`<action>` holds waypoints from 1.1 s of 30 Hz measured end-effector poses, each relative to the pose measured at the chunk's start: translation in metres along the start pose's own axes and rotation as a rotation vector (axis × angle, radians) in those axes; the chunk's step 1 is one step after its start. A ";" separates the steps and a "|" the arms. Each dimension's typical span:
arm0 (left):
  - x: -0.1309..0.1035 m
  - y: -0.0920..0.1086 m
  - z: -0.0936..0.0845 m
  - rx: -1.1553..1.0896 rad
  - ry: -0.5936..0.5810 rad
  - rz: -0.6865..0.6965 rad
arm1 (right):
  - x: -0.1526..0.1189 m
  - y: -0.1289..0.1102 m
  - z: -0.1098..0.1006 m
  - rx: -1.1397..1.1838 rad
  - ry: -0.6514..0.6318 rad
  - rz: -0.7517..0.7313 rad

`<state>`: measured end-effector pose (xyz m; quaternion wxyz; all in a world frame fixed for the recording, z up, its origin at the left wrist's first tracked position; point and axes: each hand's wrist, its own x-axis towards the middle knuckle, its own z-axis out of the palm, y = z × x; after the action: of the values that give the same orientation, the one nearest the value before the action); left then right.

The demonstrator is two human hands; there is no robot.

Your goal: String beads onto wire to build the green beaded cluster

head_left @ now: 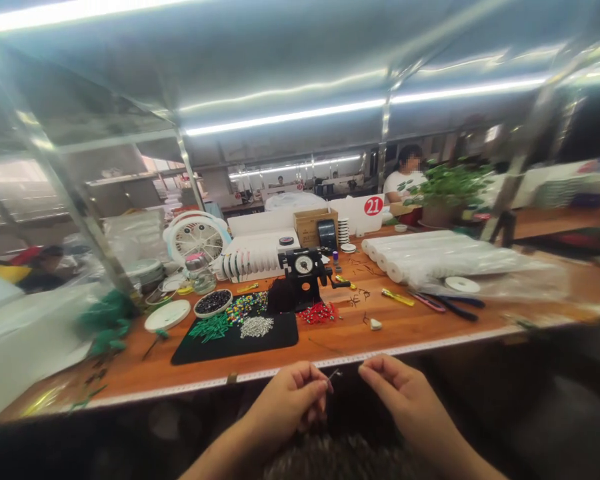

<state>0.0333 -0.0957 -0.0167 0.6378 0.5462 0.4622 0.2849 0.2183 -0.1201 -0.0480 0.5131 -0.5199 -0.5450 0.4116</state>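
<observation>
My left hand [300,397] is closed in a pinch below the table's front edge. A small, thin piece with a silvery tip [336,374] sticks out from its fingertips; its kind is too small to make out. To the right, my right hand [397,387] is also pinched, thumb against forefinger, and whatever it may hold does not show. A short gap separates the two hands. Beyond them a black mat [260,342] bears green tube-like pieces [213,327], silver beads [257,327] and multicoloured beads [245,309]. Red pieces [319,313] lie beside the mat.
A black hand-cranked machine with a dial [300,277] stands behind the mat. Left of it are a bowl of black beads [213,303], a white lid [167,315] and a fan [199,238]. White rolls [430,257], pliers [453,307] and a yellow tool [398,297] lie right.
</observation>
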 end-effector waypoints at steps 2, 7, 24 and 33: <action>0.000 0.001 0.001 -0.055 -0.026 -0.012 | 0.002 -0.001 -0.001 -0.012 0.025 -0.017; 0.010 0.008 -0.021 0.204 0.065 0.101 | 0.006 -0.001 -0.013 -0.063 0.096 -0.002; 0.021 0.031 -0.022 0.679 0.271 0.370 | 0.002 -0.009 0.004 -0.018 -0.132 -0.006; -0.015 0.007 -0.007 0.124 0.000 -0.014 | -0.007 -0.011 0.016 -0.070 -0.338 -0.048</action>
<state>0.0218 -0.1040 -0.0062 0.6047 0.5813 0.4829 0.2515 0.2009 -0.1268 -0.0397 0.4052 -0.4477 -0.6498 0.4617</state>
